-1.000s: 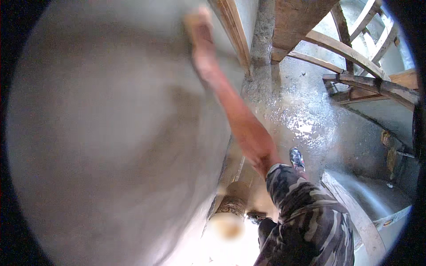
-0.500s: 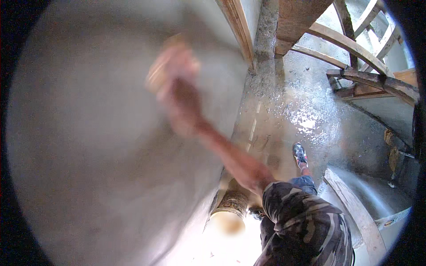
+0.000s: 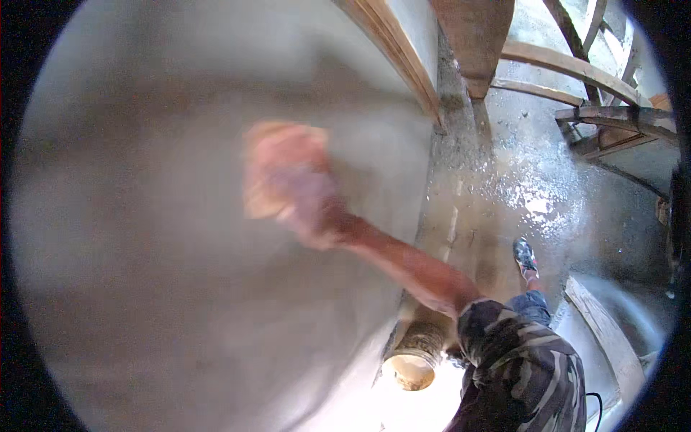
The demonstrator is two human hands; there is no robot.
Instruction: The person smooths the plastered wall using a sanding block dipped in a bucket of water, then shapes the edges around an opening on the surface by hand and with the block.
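My right hand (image 3: pixel 295 180), blurred by motion, grips a flat tan pad against or close to the smooth grey plastered wall (image 3: pixel 144 252) that fills the left half of the view. The pad is too smeared to make out exactly. My bare forearm reaches up and left from a camouflage short sleeve at lower right. My left hand is not visible. Low beside the foot of the wall stands a round, dirty bucket (image 3: pixel 421 345) with pale, murky contents, partly washed out by glare.
A wooden frame (image 3: pixel 396 50) edges the wall at the top. Timber beams and curved boards (image 3: pixel 561 65) stand at upper right. The concrete floor (image 3: pixel 489 187) is wet, with my shoe (image 3: pixel 525 255) on it. A pale plank (image 3: pixel 604 331) leans at lower right.
My right hand has swept down and left from high near the frame, then a little further down the wall with the pad. The view has shifted, moving the floor and bucket rightward.
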